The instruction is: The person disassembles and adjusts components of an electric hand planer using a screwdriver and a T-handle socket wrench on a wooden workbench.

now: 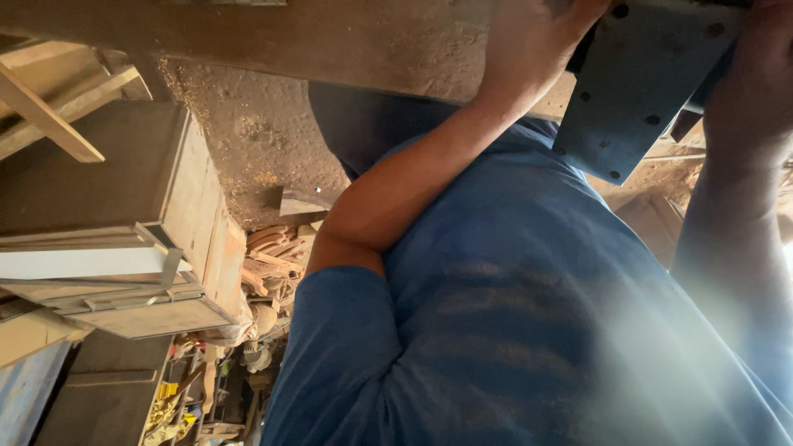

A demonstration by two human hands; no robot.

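**Head view: two hands at a grey-blue metal plate, mostly cut off**

Head camera looks down the person's own blue shirt (pixel 512 330), and the picture appears turned over, so the floor shows at the top. Both arms reach toward the top edge of the frame. The left hand (pixel 541 37) lies against the left edge of a grey-blue metal plate (pixel 632 83), a flat, angular piece with several small dark holes along its sides. Its fingers run out of frame at the top, so how far the hand is open, and whether it grips the plate or only rests on it, cannot be told. The right hand (pixel 756 49) sits at the plate's right edge, near the top right corner of the picture; it is dark, blurred and partly cropped, and its grip cannot be told either. The plate lies between the two hands, its lower corner pointing toward the shirt.

Strong glare washes out the right forearm and the lower right of the picture. Behind the left forearm runs a broad wooden beam (pixel 248 37), with a sawdust-strewn floor (pixel 256 140) beside it. At the left stand stacked wooden boxes (pixel 140 239) and loose laths; small carved wooden pieces (pixel 273 256) lie near them, too cluttered to make out singly.
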